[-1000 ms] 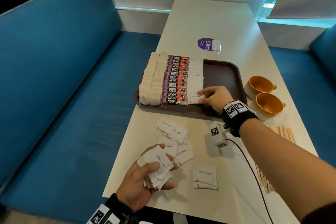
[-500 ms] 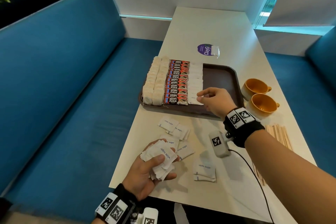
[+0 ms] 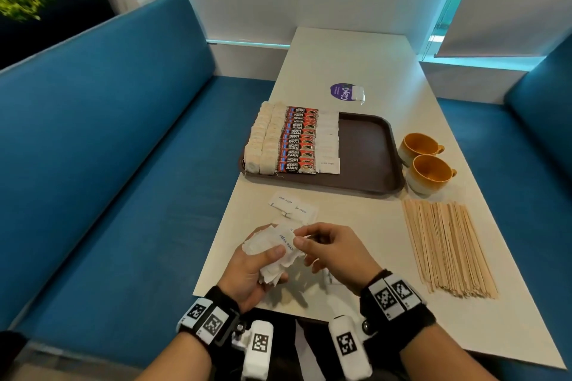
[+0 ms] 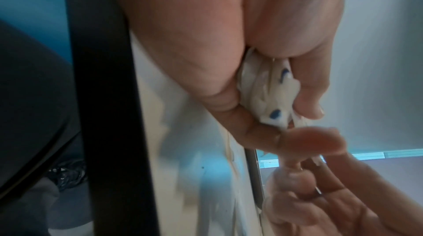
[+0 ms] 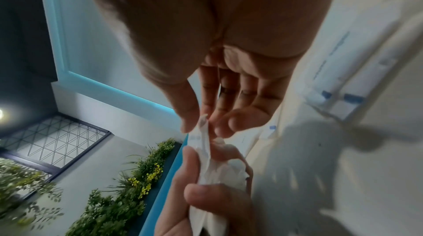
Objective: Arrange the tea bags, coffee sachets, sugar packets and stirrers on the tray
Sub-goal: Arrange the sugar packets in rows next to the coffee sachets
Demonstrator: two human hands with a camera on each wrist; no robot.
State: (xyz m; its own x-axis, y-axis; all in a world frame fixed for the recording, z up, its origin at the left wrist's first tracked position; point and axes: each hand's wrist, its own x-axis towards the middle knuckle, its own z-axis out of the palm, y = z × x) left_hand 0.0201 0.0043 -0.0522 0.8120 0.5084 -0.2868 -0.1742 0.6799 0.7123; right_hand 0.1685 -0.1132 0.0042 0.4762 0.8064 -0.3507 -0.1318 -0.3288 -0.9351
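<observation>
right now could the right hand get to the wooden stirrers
Probably yes: the stirrers lie bare on the table just right of the right hand, nothing between them. It would first have to drop the sugar packet it pinches.

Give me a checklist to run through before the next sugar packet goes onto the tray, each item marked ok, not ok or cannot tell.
1. Left hand holds the sugar packet bundle: ok.
2. Right hand pinches one packet off the bundle: ok in the right wrist view; a single packet: cannot tell.
3. Bare space on the tray beside the sugar column: ok.
4. Coffee sachets and tea bags lined up: ok.
5. Stirrers on the tray: not ok, on the table.
6. Loose packets cleared from the table: not ok.
</observation>
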